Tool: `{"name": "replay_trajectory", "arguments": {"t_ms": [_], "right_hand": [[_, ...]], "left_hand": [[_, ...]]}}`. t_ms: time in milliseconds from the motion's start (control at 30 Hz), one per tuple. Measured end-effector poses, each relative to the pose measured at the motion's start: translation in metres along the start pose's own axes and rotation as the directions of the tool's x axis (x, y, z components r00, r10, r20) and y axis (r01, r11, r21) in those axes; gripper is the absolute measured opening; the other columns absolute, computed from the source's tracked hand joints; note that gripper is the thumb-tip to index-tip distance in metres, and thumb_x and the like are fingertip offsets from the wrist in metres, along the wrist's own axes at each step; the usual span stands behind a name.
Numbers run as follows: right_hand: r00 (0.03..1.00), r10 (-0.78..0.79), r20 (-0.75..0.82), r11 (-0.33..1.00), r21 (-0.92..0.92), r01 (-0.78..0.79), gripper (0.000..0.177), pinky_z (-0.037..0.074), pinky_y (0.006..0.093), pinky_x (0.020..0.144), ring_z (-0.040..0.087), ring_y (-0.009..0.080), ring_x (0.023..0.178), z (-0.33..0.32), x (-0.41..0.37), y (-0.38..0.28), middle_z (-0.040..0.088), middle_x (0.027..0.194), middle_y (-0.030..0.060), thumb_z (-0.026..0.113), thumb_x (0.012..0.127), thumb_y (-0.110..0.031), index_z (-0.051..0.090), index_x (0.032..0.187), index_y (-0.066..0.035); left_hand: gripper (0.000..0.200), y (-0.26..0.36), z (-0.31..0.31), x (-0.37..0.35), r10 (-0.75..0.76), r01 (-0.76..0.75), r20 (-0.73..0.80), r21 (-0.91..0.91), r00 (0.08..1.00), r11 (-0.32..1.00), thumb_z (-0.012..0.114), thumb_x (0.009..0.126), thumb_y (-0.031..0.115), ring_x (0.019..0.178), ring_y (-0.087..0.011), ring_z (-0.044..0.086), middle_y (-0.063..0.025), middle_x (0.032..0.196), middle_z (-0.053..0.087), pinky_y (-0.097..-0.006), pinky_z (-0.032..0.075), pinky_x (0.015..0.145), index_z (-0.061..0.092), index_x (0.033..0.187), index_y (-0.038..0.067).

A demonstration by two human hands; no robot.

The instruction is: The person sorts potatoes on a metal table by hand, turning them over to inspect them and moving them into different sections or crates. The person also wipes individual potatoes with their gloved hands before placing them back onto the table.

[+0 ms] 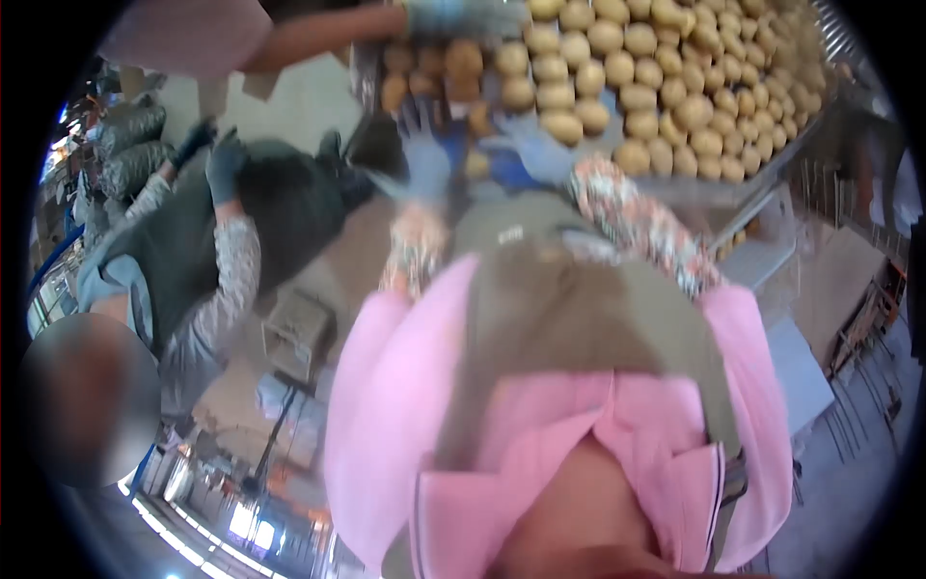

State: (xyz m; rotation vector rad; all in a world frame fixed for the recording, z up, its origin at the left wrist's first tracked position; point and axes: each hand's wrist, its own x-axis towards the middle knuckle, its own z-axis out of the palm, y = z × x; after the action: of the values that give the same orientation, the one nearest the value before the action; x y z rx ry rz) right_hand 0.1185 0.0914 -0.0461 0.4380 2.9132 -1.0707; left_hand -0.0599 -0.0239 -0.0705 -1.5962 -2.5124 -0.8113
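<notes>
Yellow-brown potatoes [632,96] cover the metal-edged sorting table in front of me. My left hand [426,159], in a pale grey-blue glove, is at the near edge with its fingers spread, and nothing shows in it. Close by on the right, my right hand [542,152], gloved alike, has its fingers stretched out to the left beside the nearest potatoes. Whether its fingertips touch any potato is blurred. Dark blue material, which I cannot make out clearly, shows beneath both hands.
Across the table, another person's gloved hand [463,17] reaches over the potatoes. A co-worker in a dark apron [280,207] stands at my left, with gloved hands. Filled mesh sacks [135,145] are stacked beyond. A crate [296,333] stands on the floor at the left.
</notes>
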Motion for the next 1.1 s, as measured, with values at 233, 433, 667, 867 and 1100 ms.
{"name": "replay_trajectory", "arguments": {"t_ms": [233,433,667,867,1100], "right_hand": [[0.981,0.095,0.169,0.958,-0.282,-0.044,0.029,0.025,0.0558,0.106,0.026,0.0343,0.138,-0.097,-0.03,-0.002,0.049,0.139,0.0042,0.056,0.086,-0.02,0.066,0.114,-0.019],[0.999,-0.002,-0.049,0.999,-0.032,0.001,0.035,0.029,0.0482,0.109,0.04,0.0336,0.129,0.006,0.008,-0.02,0.053,0.135,0.0087,0.054,0.086,-0.018,0.064,0.119,-0.016],[0.986,0.146,-0.08,0.969,-0.191,-0.159,0.036,0.038,0.0405,0.102,0.047,0.0271,0.125,-0.068,-0.021,0.026,0.054,0.131,0.0094,0.059,0.087,-0.022,0.061,0.123,-0.018],[0.927,0.093,0.364,0.932,0.295,-0.21,0.037,0.04,0.037,0.104,0.053,0.0304,0.12,-0.027,-0.019,-0.019,0.053,0.134,0.0113,0.061,0.084,-0.027,0.064,0.121,-0.026],[1.0,0.0,0.018,0.995,0.095,-0.001,0.038,0.041,0.0422,0.099,0.052,0.034,0.118,-0.081,-0.014,0.017,0.056,0.129,0.0109,0.057,0.087,-0.029,0.061,0.123,-0.017]], "left_hand": [[0.081,-0.003,-0.014,-0.03,-0.381,0.42,0.199,-0.212,0.903,0.883,0.066,0.084,0.04,0.131,-0.049,0.033,-0.034,0.146,0.026,-0.051,0.029,0.108,0.03,0.145,0.002],[0.076,0.014,0.003,-0.003,-0.34,0.344,0.201,0.019,0.919,0.939,0.062,0.086,0.042,0.134,-0.0453,0.03,-0.0297,0.145,0.031,-0.0544,0.025,0.109,0.032,0.144,0.004],[0.069,-0.019,-0.003,-0.059,-0.4,0.419,0.126,-0.282,0.908,0.863,0.06,0.088,0.037,0.13,-0.0455,0.034,-0.0258,0.14,0.039,-0.0521,0.027,0.108,0.035,0.142,0.003],[0.057,0.003,-0.024,0.003,-0.113,0.118,0.051,-0.119,0.992,0.986,0.058,0.089,0.035,0.126,-0.0458,0.04,-0.0247,0.139,0.043,-0.0546,0.03,0.106,0.046,0.135,0.002],[0.076,0.016,-0.023,-0.019,-0.274,0.305,0.562,0.04,0.781,0.951,0.057,0.085,0.05,0.139,-0.048,0.02,-0.0172,0.156,0.017,-0.0596,0.022,0.109,0.03,0.149,0.018]]}}
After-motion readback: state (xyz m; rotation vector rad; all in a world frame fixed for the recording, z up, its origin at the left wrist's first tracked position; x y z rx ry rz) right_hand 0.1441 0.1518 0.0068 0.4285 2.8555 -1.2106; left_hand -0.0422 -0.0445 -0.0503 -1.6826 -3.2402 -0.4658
